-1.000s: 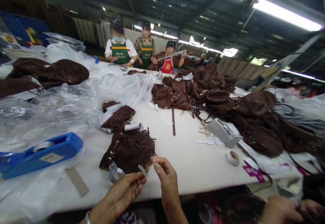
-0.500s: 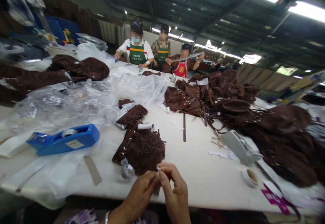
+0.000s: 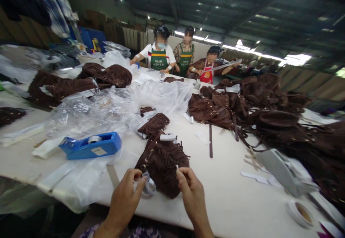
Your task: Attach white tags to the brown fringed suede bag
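Note:
A dark brown fringed bag with gold eyelets lies on the table in front of me. At its near left corner sits a small clear plastic-wrapped bundle. My left hand is beside this bundle, thumb and forefinger apart; whether they touch the plastic is unclear. My right hand, over the bag's right edge, pinches a small white piece between thumb and forefinger. A white paper roll rests on the bag's upper part.
A blue tape dispenser stands at left before crumpled clear plastic. At right are a grey dispenser, a tape roll and heaped brown bags. Several people in aprons work across the table.
My hands, earlier together at the bag's near edge, have separated. The left has moved left to the plastic-wrapped bundle; the right keeps its pinch. The view has swung left.

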A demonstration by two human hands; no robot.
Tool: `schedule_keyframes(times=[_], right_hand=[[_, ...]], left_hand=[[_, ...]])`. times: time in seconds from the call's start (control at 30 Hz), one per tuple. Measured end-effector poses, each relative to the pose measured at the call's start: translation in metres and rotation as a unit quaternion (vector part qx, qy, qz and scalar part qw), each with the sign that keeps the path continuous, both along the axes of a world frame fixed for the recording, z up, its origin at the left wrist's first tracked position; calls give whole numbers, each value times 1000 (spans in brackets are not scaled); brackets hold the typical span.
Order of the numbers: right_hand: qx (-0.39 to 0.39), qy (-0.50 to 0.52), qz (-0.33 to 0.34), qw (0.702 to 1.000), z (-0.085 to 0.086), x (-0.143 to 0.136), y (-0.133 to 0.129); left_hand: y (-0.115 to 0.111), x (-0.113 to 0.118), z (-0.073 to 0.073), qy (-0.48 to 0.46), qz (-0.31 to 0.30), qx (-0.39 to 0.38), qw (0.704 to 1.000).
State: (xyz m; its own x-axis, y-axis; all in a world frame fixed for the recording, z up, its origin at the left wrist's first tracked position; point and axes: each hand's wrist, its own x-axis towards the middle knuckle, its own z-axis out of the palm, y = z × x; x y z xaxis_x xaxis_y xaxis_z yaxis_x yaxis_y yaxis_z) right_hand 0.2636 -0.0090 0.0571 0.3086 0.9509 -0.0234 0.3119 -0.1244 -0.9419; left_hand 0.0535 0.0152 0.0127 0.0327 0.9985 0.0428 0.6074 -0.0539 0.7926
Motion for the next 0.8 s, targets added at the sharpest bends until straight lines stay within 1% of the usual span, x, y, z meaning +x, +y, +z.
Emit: schedule_keyframes(times=[0.07, 0.13, 0.23, 0.33, 0.43, 0.53, 0.63, 0.73, 0.8], right_hand=[[20, -57, 52, 997, -1, -26, 21], [35, -85, 94, 991, -7, -52, 40], [47, -114, 129, 984, -24, -74, 59], [62, -174, 133, 974, -42, -76, 67], [63, -214, 145, 964, -50, -73, 65], [69, -256, 188, 946, -50, -73, 61], [74, -311, 223, 921, -48, -76, 60], [89, -361, 223, 901, -47, -80, 63], [102, -382, 215, 893, -48, -83, 65]], left_hand=[[18, 7, -8, 29, 45, 11, 998], [31, 16, -16, 35, 64, -6, 997], [44, 16, -24, -31, 53, -57, 996], [51, -1, -24, -100, 23, -93, 990], [56, -20, -20, -143, -17, -131, 981], [59, -30, -16, -215, -48, -169, 961], [60, -34, -13, -230, -69, -180, 954], [59, -35, -13, -227, -82, -182, 953], [57, -36, -13, -232, -86, -180, 952]])
